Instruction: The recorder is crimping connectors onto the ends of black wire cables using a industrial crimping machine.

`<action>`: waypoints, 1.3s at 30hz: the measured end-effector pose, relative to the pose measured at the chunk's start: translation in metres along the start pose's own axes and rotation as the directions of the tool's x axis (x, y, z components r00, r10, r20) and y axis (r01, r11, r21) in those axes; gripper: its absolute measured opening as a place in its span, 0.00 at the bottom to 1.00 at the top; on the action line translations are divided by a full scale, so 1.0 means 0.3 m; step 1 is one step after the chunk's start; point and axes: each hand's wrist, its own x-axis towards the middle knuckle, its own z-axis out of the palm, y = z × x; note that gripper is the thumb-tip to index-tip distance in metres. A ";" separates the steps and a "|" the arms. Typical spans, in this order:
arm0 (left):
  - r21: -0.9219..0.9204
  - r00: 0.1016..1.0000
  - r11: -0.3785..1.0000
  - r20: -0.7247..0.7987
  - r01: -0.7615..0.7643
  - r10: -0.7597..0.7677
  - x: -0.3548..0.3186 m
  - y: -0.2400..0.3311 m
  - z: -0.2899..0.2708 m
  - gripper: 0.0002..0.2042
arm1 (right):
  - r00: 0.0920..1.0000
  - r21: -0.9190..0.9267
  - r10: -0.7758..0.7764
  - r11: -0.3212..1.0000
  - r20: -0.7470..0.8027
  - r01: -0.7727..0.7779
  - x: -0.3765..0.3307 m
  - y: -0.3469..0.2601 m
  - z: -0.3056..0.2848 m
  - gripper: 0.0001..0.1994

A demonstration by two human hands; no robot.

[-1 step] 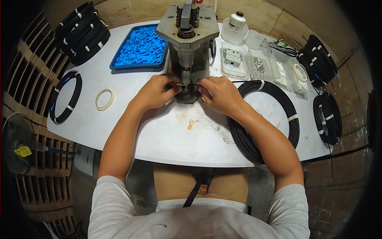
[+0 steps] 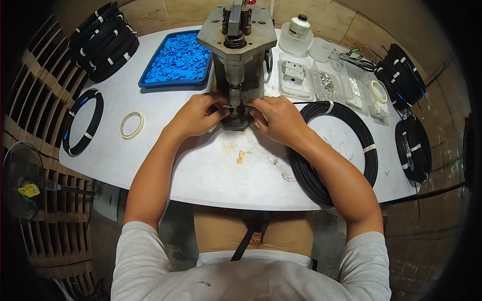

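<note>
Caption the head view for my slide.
Left hand and right hand at the press, right forearm over a black coil.

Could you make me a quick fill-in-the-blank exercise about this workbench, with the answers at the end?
1. The small pieces heaped in the tray are coloured ____.
2. The forearm that passes over the large black coil is the person's ____ one.
3. The left hand and the right hand are at the lower end of the metal press, on ____ sides of it.
4. The ties around the large black coil are coloured ____.

Missing words: blue; right; opposite; white.
</note>
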 end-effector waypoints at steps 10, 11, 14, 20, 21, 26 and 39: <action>0.012 1.000 1.000 0.016 0.012 -0.012 0.001 0.010 -0.005 0.13 | 1.000 -0.008 0.003 1.000 0.004 -0.003 -0.002 -0.001 -0.001 0.10; 0.013 1.000 1.000 0.020 0.020 -0.021 0.001 0.013 -0.005 0.13 | 1.000 -0.005 0.007 1.000 0.006 -0.007 -0.002 -0.002 -0.004 0.10; 0.003 1.000 1.000 0.013 0.019 -0.019 0.000 0.010 -0.004 0.14 | 1.000 -0.004 -0.007 1.000 -0.017 0.007 0.002 -0.003 -0.003 0.09; -0.010 1.000 1.000 -0.004 0.001 -0.001 0.000 -0.002 0.002 0.14 | 0.999 -0.003 -0.024 1.000 -0.041 0.024 0.005 -0.006 -0.004 0.08; -0.011 1.000 1.000 -0.004 0.001 -0.001 0.000 -0.001 0.002 0.14 | 0.999 0.004 -0.021 1.000 -0.039 0.021 0.005 -0.006 -0.006 0.08; 0.002 1.000 1.000 -0.009 0.003 -0.003 0.001 0.001 0.004 0.14 | 1.000 0.007 0.007 1.000 0.009 -0.007 -0.001 -0.002 -0.006 0.10; -0.003 1.000 1.000 0.010 0.008 -0.008 0.002 0.003 0.000 0.14 | 0.999 -0.008 0.017 1.000 0.028 -0.016 0.000 -0.002 -0.006 0.11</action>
